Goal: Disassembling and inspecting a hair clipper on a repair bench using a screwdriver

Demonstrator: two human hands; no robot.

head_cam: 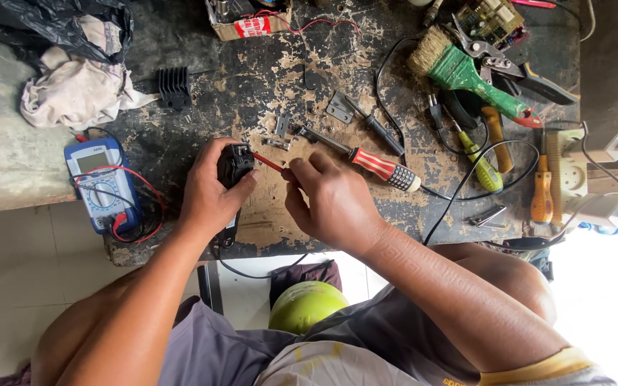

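While the left hand (212, 189) is wrapped firmly around a small black plastic device (234, 166) with a dark cable hanging from its lower end, the right hand (330, 200) pinches a thin red probe (269, 163) and presses its tip against the top of this device. Both sit near the middle of the worn, flaking dark workbench (266, 86). At about two o'clock from the hands lies a red-and-white striped screwdriver (377, 166), and at nine o'clock rests a blue digital multimeter (101, 182) with red leads coiled around it. At one o'clock I see small grey metal brackets (337, 107). In my judgement the probe tip could slip off the contact if the left grip loosens, and the loose black wires (459, 193) at three o'clock could catch the right wrist.
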